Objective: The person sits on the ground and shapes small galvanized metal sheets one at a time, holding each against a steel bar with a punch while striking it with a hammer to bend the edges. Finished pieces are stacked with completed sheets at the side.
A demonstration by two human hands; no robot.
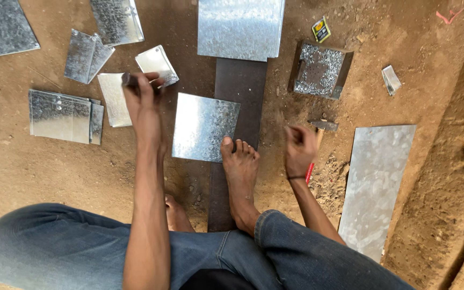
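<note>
My left hand [143, 104] is shut on a short dark metal tool [130, 80], raised over small galvanised sheet pieces [115, 99] on the dirt floor. My right hand [300, 147] grips a hammer; its grey head [324, 125] points right and a bit of red handle [310, 174] shows below the wrist. Between the hands lies a square galvanised sheet [205, 127], partly on a dark flat steel bar [240, 86]. My bare foot [240, 169] rests on the bar with its toes at the sheet's lower right corner.
A dark tray of small shiny metal bits [318, 70] sits at the upper right. A long sheet [377, 182] lies at the right, a large sheet [240, 27] at the top, a stack of sheets [60, 115] at the left, and more cut pieces [116, 21] at the upper left.
</note>
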